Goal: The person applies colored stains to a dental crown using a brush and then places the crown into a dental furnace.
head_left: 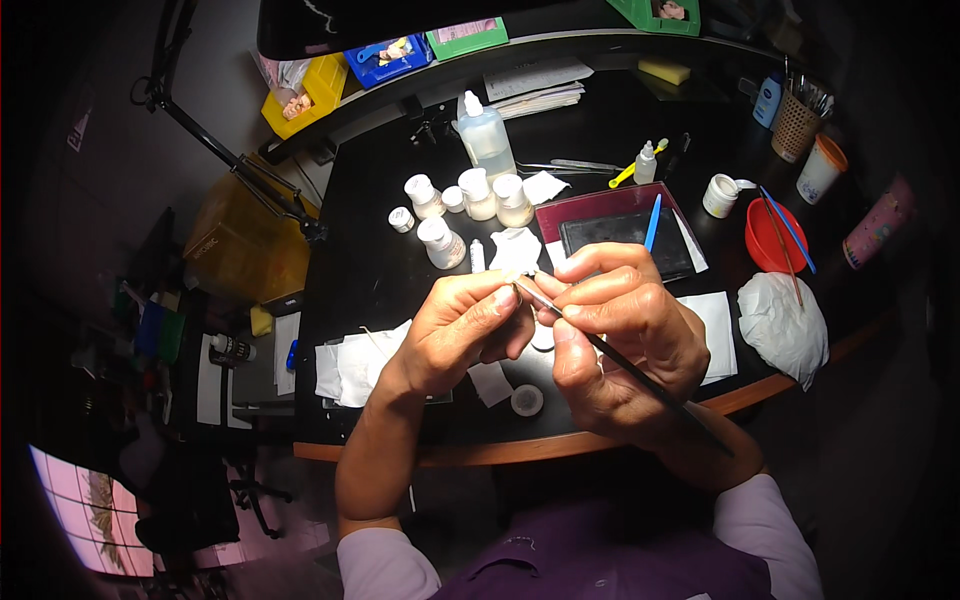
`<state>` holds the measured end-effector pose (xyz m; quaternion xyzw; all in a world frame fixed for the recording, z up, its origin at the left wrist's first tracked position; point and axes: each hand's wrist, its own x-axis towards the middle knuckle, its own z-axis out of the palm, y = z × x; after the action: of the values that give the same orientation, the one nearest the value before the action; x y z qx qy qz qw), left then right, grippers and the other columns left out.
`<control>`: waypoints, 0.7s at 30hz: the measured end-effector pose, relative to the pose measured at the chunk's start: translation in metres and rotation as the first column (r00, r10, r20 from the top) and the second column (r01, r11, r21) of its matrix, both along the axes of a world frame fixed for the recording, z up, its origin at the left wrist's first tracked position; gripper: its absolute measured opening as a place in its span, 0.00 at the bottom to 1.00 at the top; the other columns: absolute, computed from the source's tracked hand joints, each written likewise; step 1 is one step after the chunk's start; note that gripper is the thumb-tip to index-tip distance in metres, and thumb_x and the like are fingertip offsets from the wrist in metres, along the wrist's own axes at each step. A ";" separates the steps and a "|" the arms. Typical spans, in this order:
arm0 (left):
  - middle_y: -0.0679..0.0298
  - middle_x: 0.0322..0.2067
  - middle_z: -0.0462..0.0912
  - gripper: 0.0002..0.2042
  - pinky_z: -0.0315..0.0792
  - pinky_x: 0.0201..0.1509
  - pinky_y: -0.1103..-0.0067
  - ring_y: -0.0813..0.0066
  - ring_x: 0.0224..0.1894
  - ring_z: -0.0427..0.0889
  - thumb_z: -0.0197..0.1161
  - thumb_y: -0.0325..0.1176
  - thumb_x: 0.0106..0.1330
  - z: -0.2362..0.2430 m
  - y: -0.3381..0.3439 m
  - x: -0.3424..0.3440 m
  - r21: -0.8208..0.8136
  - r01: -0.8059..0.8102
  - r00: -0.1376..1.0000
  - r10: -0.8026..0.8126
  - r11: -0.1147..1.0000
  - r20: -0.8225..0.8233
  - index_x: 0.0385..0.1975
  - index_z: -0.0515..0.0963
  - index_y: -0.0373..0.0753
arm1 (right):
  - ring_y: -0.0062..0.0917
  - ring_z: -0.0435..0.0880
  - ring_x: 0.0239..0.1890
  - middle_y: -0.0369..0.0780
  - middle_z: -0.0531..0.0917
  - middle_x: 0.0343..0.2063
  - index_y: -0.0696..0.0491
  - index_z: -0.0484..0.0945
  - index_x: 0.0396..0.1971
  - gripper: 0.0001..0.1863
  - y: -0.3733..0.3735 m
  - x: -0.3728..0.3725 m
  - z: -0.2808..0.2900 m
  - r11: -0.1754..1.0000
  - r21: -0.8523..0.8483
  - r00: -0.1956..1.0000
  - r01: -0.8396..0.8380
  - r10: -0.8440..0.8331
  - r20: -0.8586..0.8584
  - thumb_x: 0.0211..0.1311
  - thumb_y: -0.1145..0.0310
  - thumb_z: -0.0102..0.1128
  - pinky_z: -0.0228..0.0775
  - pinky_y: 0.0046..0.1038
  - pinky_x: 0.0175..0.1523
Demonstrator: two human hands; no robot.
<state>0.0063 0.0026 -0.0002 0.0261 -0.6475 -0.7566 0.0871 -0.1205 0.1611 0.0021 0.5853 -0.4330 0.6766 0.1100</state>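
Observation:
My right hand (645, 345) pinches a slim brush (655, 382) with a dark handle and a metal collar, its tip slanting up to the left. My left hand (455, 330) is closed at the fingertips around a small pale piece, too bright and too much covered to name. The brush tip meets or nearly meets this piece; contact cannot be made out. Just beyond my hands lie a crumpled white tissue (514, 250) and a dark slab (590, 236) with a blue stick (653, 222) on it. Below them is a small round disc (527, 400).
White-capped jars (440, 243) cluster beyond my left hand, near a clear bottle (487, 140). Rightward stand an open white jar (720, 195), a red bowl (763, 240) and a bundled white cloth (785, 325). Folded tissues (365, 365) lie left. A lamp arm (230, 160) rises at far left.

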 end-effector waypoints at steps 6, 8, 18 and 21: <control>0.59 0.35 0.81 0.17 0.66 0.30 0.86 0.83 0.30 0.74 0.53 0.39 0.74 0.004 0.002 -0.001 -0.037 -0.007 1.000 0.006 0.999 -0.026 0.45 0.77 0.27 | 0.36 0.80 0.45 0.43 0.82 0.28 0.59 0.73 0.33 0.08 0.003 0.002 0.001 0.999 0.025 0.999 -0.027 0.027 0.021 0.53 0.85 0.57 0.79 0.35 0.50; 0.59 0.36 0.81 0.17 0.66 0.30 0.85 0.83 0.30 0.74 0.54 0.39 0.74 0.005 0.003 -0.002 -0.054 -0.008 0.999 0.006 0.999 -0.037 0.44 0.77 0.27 | 0.36 0.80 0.45 0.44 0.81 0.28 0.59 0.72 0.33 0.08 0.003 0.002 0.001 0.999 0.022 0.999 -0.026 0.026 0.022 0.53 0.85 0.57 0.79 0.35 0.49; 0.62 0.36 0.82 0.18 0.61 0.29 0.85 0.85 0.26 0.68 0.49 0.38 0.76 0.004 0.006 -0.005 -0.118 -0.022 0.995 0.011 0.993 -0.097 0.45 0.81 0.29 | 0.36 0.79 0.46 0.44 0.81 0.29 0.59 0.72 0.32 0.10 0.005 0.002 0.000 0.998 0.053 0.999 -0.033 0.033 0.006 0.50 0.86 0.56 0.79 0.35 0.50; 0.62 0.34 0.82 0.18 0.61 0.28 0.85 0.85 0.26 0.67 0.48 0.38 0.76 0.003 0.005 -0.004 -0.121 -0.021 0.996 0.010 0.992 -0.090 0.44 0.81 0.29 | 0.36 0.79 0.46 0.44 0.81 0.29 0.59 0.72 0.32 0.10 0.005 0.003 -0.001 0.998 0.051 0.999 -0.036 0.035 0.027 0.50 0.86 0.56 0.79 0.36 0.50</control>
<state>0.0027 0.0073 0.0030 -0.0080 -0.6878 -0.7153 0.1234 -0.1173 0.1661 0.0008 0.5867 -0.4413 0.6746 0.0771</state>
